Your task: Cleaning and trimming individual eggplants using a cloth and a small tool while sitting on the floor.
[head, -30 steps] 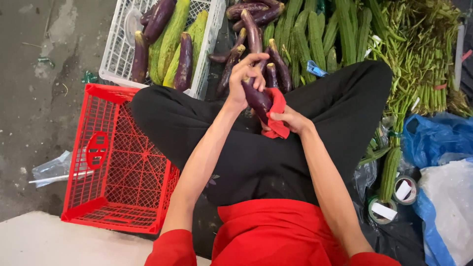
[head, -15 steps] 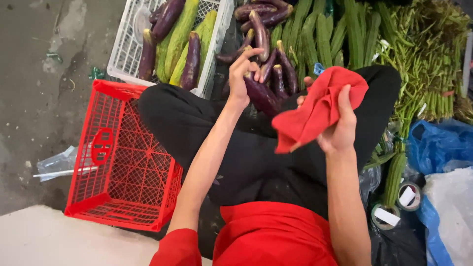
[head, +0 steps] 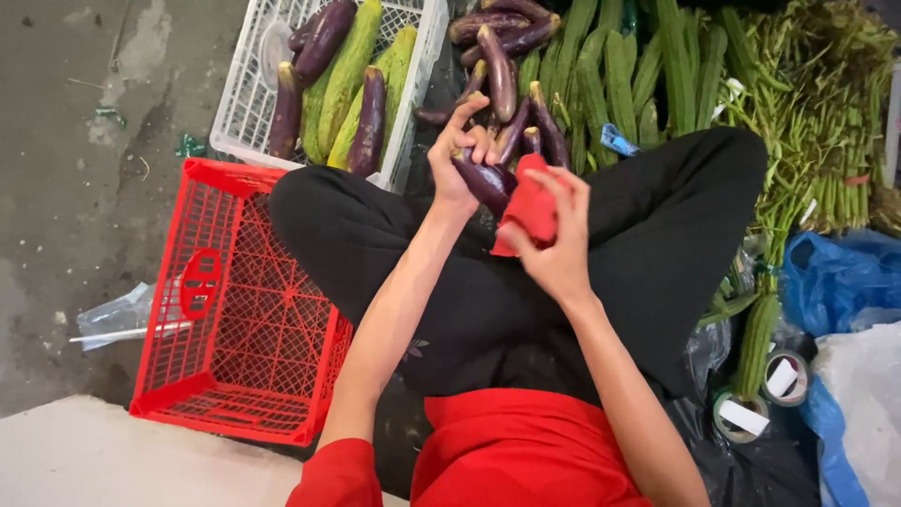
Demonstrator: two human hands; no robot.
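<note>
My left hand (head: 458, 161) grips a long purple eggplant (head: 483, 180) above my crossed legs in black trousers. My right hand (head: 556, 244) holds a red cloth (head: 528, 208) bunched against the eggplant's right side. Just beyond the hands lies a pile of more purple eggplants (head: 502, 66) on the ground.
A red plastic crate (head: 235, 310) stands empty at my left knee. Behind it a white crate (head: 249, 94) holds eggplants and long green gourds. Ridged green gourds (head: 648, 66) and bundled green stalks (head: 826, 141) lie to the right, with tape rolls (head: 760, 394) and blue bags (head: 845, 272).
My right hand had lifted the red cloth up and away to the right; it has now come back down and pressed the cloth against the eggplant. The left hand stayed on the eggplant.
</note>
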